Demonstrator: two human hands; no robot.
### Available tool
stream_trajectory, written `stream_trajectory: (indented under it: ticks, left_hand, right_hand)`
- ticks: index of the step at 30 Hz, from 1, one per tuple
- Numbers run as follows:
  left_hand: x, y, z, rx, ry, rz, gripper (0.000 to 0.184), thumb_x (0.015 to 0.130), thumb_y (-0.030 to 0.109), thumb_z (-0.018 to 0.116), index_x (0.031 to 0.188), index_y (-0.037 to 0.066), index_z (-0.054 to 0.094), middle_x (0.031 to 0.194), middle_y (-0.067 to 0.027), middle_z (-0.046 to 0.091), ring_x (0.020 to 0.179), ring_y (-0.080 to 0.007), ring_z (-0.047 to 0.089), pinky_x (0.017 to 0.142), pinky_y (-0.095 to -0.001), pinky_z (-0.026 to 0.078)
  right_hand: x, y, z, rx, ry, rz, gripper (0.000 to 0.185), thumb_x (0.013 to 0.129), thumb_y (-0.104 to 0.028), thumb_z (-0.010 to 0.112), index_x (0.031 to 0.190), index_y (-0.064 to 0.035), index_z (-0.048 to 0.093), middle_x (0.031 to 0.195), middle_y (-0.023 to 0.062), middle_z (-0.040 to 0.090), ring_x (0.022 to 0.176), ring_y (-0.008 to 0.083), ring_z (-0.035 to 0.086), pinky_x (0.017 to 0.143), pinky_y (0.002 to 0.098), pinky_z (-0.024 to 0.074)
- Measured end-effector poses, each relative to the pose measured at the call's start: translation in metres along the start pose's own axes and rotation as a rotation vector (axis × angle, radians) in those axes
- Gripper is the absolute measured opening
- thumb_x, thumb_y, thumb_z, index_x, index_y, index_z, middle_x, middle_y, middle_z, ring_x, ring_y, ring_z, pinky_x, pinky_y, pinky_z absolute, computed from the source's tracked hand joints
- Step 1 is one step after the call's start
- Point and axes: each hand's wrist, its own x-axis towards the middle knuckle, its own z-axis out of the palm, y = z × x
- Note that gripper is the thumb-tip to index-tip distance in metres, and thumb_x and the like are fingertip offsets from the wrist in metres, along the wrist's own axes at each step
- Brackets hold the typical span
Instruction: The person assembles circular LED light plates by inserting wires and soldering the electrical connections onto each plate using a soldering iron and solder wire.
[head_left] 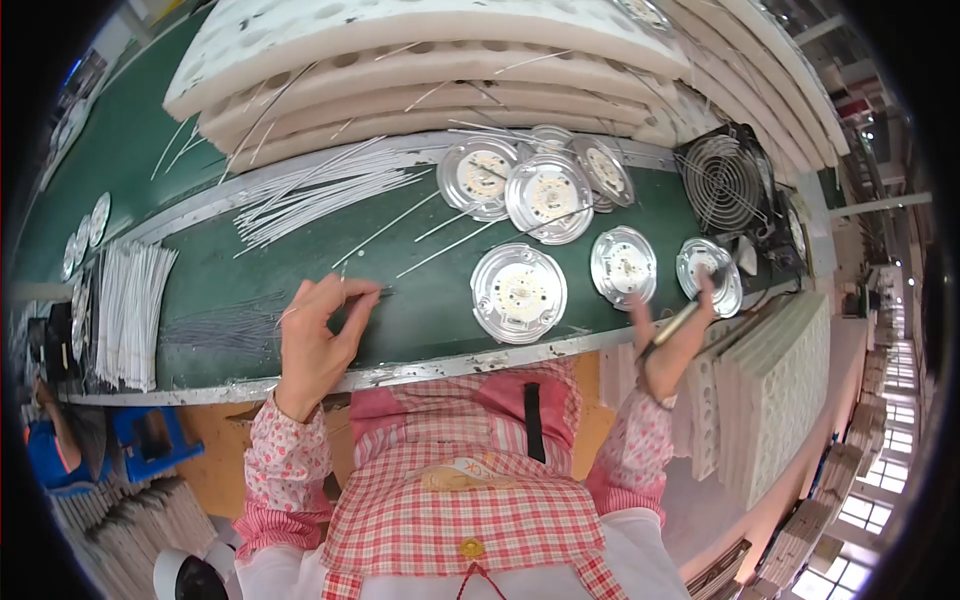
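My left hand [322, 335] is over the green bench, thumb and forefinger pinched together. Something thin and dark shows at their tips, too small to name. My right hand [674, 348], smeared by motion, holds a slim pen-like tool [672, 328] at the bench's front edge. Close to its fingers lie two round silvery lamp discs, one in the middle [623, 266] and one at the right [700, 262]. Another disc [519, 292] with a pale centre board sits between my hands. Loose white wires [320, 195] lie beyond my left hand.
More discs [549, 198] are piled at the back. Dark wires [225, 325] and a white wire bundle [135, 315] lie left. A black fan [722, 182] stands back right. Foam trays [420, 75] are stacked behind, others [770, 400] at right. A person [65, 445] is at far left.
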Motion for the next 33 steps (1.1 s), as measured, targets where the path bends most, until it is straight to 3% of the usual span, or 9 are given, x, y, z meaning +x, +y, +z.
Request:
stream_trajectory:
  ticks: [4,5,7,10,13,14,17,28,33]
  left_hand:
    - [0.005,0.001,0.005,0.016,-0.025,0.019,0.010,0.085,0.001,0.072,0.094,0.006,0.074,0.083,-0.0042,0.072,0.073,-0.0175,0.061,0.072,-0.0295,0.043]
    - [0.006,0.001,0.007,0.021,-0.035,0.023,0.010,0.085,0.001,0.072,0.094,0.006,0.074,0.083,-0.0043,0.072,0.073,-0.0177,0.061,0.072,-0.0297,0.043]
    - [0.007,0.001,0.009,0.014,-0.039,0.030,0.011,0.085,0.001,0.073,0.094,0.006,0.074,0.084,-0.0040,0.072,0.072,-0.0175,0.060,0.071,-0.0299,0.043]
    - [0.007,0.002,0.011,-0.008,-0.040,0.034,0.012,0.084,0.001,0.073,0.094,0.007,0.074,0.085,-0.0034,0.072,0.071,-0.0172,0.060,0.070,-0.0300,0.042]
    - [0.008,0.007,0.015,-0.053,-0.049,0.065,0.013,0.082,0.001,0.074,0.094,0.008,0.075,0.085,-0.0028,0.071,0.071,-0.0176,0.060,0.069,-0.0300,0.042]
    - [0.008,0.012,0.016,-0.069,-0.064,0.084,0.014,0.082,0.001,0.075,0.094,0.008,0.075,0.084,-0.0026,0.071,0.071,-0.0179,0.059,0.068,-0.0300,0.042]
    - [0.009,0.020,0.022,-0.111,-0.068,0.137,0.016,0.080,0.001,0.075,0.093,0.009,0.075,0.083,-0.0020,0.071,0.069,-0.0180,0.059,0.068,-0.0306,0.041]
    - [0.010,0.031,0.040,-0.232,-0.056,0.191,0.014,0.079,0.002,0.076,0.091,0.009,0.074,0.079,-0.0018,0.070,0.065,-0.0161,0.059,0.067,-0.0308,0.040]
    - [0.013,0.032,0.046,-0.260,-0.019,0.153,0.014,0.079,0.001,0.076,0.091,0.008,0.074,0.079,-0.0013,0.070,0.063,-0.0145,0.059,0.066,-0.0298,0.039]
  right_hand:
    - [-0.021,-0.087,0.018,0.197,-0.446,-0.252,0.103,0.062,-0.030,0.096,0.142,-0.0002,0.040,0.143,0.0234,0.050,0.130,0.0381,0.050,0.111,0.0441,0.0377]
    - [-0.024,-0.096,0.028,0.162,-0.445,-0.330,0.096,0.065,-0.037,0.093,0.139,-0.0012,0.042,0.136,0.0280,0.050,0.125,0.0489,0.047,0.109,0.0536,0.0369]
    - [-0.030,-0.104,0.040,0.161,-0.543,-0.217,0.092,0.067,-0.034,0.092,0.139,-0.0032,0.044,0.139,0.0286,0.047,0.127,0.0492,0.045,0.110,0.0555,0.0344]
    - [-0.029,-0.103,0.044,0.119,-0.493,-0.257,0.080,0.069,-0.024,0.091,0.133,-0.0044,0.047,0.138,0.0248,0.056,0.120,0.0387,0.057,0.102,0.0445,0.0460]
    - [-0.036,-0.092,0.046,0.471,-0.399,-0.148,0.061,0.075,-0.010,0.084,0.126,-0.0055,0.051,0.123,0.0216,0.067,0.100,0.0323,0.069,0.087,0.0385,0.0546]
    - [-0.032,-0.093,0.046,0.455,-0.306,-0.211,0.043,0.078,-0.001,0.079,0.115,-0.0046,0.056,0.110,0.0184,0.073,0.086,0.0263,0.073,0.076,0.0321,0.0570]
    - [-0.037,-0.084,0.042,0.390,-0.261,-0.256,0.042,0.074,0.000,0.081,0.111,-0.0050,0.062,0.111,0.0173,0.070,0.091,0.0316,0.072,0.075,0.0346,0.0579]
    - [-0.040,-0.102,0.027,0.282,-0.220,-0.463,0.042,0.070,0.007,0.079,0.109,-0.0076,0.073,0.108,0.0179,0.071,0.088,0.0281,0.073,0.069,0.0333,0.0593]
    - [-0.041,-0.112,0.038,0.430,-0.183,-0.322,0.035,0.078,0.005,0.077,0.110,-0.0057,0.067,0.108,0.0188,0.071,0.087,0.0284,0.073,0.067,0.0329,0.0583]
